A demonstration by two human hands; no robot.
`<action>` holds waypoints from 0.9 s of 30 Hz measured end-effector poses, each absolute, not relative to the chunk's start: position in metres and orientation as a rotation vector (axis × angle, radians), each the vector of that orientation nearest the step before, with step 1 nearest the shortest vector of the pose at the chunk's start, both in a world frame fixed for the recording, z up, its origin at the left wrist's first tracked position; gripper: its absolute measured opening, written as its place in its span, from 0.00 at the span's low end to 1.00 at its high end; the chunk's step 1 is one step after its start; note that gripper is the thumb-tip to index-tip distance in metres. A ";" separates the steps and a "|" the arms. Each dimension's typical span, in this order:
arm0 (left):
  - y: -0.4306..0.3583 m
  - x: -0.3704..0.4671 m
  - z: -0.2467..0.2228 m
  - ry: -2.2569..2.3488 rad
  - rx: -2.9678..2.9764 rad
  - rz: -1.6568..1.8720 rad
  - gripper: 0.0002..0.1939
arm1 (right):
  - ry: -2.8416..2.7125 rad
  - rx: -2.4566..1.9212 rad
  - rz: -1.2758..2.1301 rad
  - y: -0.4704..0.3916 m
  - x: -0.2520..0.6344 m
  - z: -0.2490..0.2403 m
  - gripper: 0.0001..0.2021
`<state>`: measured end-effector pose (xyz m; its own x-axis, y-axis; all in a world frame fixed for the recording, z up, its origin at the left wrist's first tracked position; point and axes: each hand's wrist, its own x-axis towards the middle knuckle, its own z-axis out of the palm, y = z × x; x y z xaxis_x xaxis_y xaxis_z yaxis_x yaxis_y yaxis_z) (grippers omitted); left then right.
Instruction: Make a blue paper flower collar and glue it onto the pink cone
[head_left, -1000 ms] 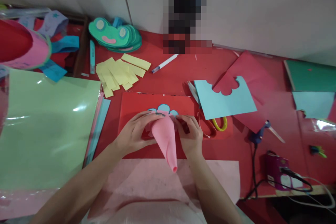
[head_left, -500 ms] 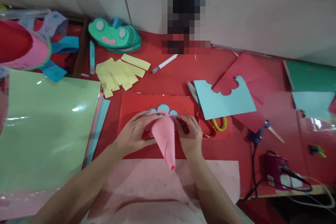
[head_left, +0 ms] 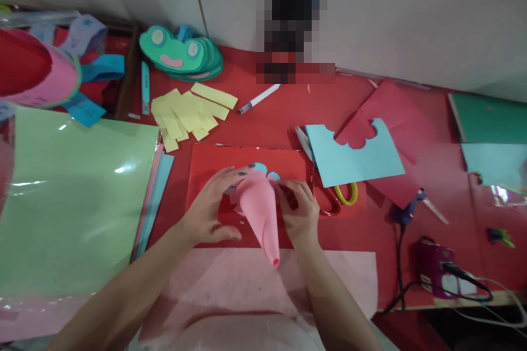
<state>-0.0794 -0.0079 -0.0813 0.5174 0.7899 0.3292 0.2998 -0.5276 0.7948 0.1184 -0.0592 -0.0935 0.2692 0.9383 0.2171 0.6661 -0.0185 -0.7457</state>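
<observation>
A pink paper cone point(head_left: 259, 205) lies with its narrow tip towards me. Blue scalloped paper point(head_left: 260, 167) shows around its wide far end. My left hand point(head_left: 212, 205) is open at the cone's left side, fingertips resting on the far edge of the cone and the blue paper, thumb stretched away. At the right edge, my right hand point(head_left: 300, 208) is closed in a pinch where cone and blue paper meet; its fingertips partly hide the spot. Beneath is a red sheet point(head_left: 209, 167) with small pale scraps on it.
Right of my hands are scissors point(head_left: 348, 194), a cut blue sheet point(head_left: 354, 164), red paper point(head_left: 395, 120) and a glue gun point(head_left: 405, 211) with its cord. Yellow strips point(head_left: 181, 115), a pen point(head_left: 259, 98), a cutter point(head_left: 145, 88) and green frog cutouts point(head_left: 177, 57) lie beyond; packed paper point(head_left: 82, 203) is left.
My left thumb and fingers have spread apart, the thumb coming off the cone's side. The cone's tip has swung slightly right. My right hand keeps its pinch.
</observation>
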 end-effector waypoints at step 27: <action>-0.003 -0.075 -0.088 1.509 2.240 0.611 0.06 | -1.451 -1.773 0.478 -0.061 0.118 -0.093 0.07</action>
